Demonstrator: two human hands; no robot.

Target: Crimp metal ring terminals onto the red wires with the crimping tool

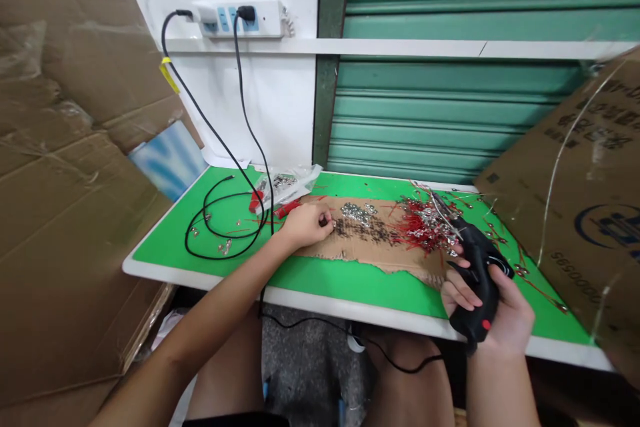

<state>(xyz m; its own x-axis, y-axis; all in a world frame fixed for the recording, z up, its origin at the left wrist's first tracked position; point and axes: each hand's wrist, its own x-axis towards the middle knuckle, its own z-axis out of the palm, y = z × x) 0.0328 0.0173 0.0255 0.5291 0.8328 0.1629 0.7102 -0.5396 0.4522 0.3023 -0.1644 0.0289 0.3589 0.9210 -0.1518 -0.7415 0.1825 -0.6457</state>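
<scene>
The single head-worn camera is positioned above the person's thighs (pixel 410 380), facing forward and down at close range. The field spans the tabletop (pixel 320 280) from near to far edge, with the green shutter (pixel 425 103) beyond.

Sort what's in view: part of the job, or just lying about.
Seemingly in use:
black gun-shaped tool, in the right hand
small metal pieces by the left hand
red wires
cardboard strip

Seemingly lying about:
plastic bag
looped black cable
big cardboard box at left
</scene>
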